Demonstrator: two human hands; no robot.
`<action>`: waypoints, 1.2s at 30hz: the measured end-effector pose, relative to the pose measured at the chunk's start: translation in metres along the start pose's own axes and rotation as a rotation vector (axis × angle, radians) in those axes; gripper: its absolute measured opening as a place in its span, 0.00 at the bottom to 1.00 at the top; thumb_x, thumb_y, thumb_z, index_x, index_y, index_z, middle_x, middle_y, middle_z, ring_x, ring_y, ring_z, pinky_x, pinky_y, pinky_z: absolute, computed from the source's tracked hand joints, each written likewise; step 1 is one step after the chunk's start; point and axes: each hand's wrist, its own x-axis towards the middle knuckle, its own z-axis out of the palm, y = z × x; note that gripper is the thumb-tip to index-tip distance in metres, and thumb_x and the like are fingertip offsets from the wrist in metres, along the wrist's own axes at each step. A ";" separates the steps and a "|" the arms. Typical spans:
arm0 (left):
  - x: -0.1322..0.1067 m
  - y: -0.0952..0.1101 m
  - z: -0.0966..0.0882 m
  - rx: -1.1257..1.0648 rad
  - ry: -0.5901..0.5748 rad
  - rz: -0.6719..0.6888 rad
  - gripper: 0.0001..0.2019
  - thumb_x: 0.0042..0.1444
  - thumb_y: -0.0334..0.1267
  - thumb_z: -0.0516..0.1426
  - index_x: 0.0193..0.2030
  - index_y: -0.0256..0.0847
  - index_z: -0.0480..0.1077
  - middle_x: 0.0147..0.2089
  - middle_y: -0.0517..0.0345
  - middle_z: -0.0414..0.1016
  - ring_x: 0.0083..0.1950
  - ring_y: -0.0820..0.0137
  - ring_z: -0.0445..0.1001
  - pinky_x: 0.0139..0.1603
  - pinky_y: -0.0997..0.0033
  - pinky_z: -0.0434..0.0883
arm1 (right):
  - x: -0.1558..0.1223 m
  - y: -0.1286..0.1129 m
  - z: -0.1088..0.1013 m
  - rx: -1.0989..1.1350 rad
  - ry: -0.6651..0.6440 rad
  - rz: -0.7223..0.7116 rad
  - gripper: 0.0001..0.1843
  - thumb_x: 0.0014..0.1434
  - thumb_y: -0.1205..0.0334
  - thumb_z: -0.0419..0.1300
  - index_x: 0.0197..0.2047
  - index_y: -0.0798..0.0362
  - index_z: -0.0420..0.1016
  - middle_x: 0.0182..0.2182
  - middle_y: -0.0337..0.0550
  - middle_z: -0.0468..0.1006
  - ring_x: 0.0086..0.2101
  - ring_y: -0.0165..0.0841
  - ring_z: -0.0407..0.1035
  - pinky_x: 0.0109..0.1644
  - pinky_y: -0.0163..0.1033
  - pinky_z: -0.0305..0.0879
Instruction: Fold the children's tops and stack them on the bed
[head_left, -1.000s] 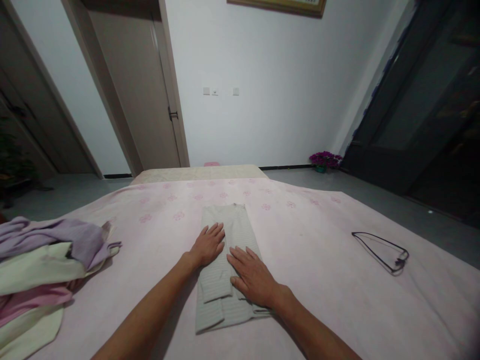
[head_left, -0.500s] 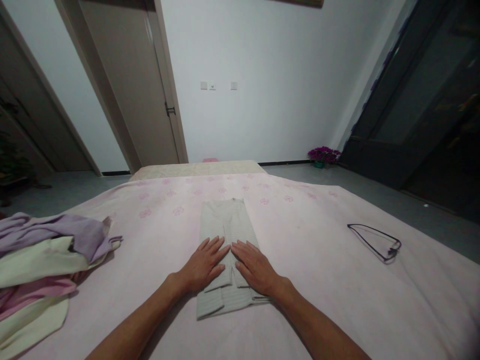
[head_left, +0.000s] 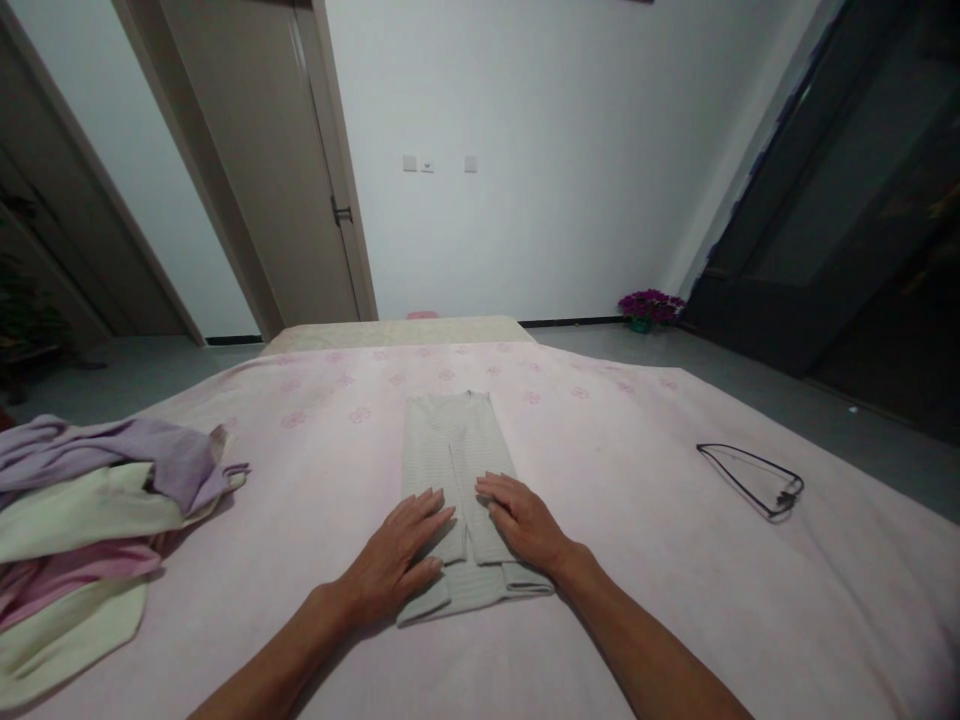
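Observation:
A pale grey-green ribbed garment (head_left: 439, 430), looking like a long-sleeved top, lies folded into a narrow strip with its sleeves laid inward along the middle. On its lower left part rests my left hand (head_left: 401, 555), palm down with the fingers stretched out. My right hand (head_left: 523, 520) lies on the lower right side of the garment, fingers extended and slightly bent. Neither hand grips the cloth. The garment's lower hem shows below both hands, close to the wrists.
The garment lies on a pink flowered sheet (head_left: 622, 600). At the left is a heap of purple, cream and pink clothes (head_left: 97, 520). A black wire hanger-like frame (head_left: 750, 462) lies at the right. Beyond the far edge stand a door (head_left: 262, 150) and purple flowers (head_left: 651, 305).
My hands have moved apart, the left one toward the lower left and the right one slightly right. More of the garment's middle shows between them. The view has tilted down slightly.

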 end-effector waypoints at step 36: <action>-0.010 -0.022 -0.012 -0.083 0.248 0.007 0.14 0.66 0.29 0.49 0.54 0.45 0.69 0.55 0.49 0.75 0.54 0.68 0.76 0.53 0.68 0.76 | -0.020 0.024 -0.048 -0.040 -0.131 -0.197 0.23 0.68 0.66 0.52 0.64 0.47 0.67 0.59 0.54 0.70 0.56 0.37 0.68 0.58 0.46 0.69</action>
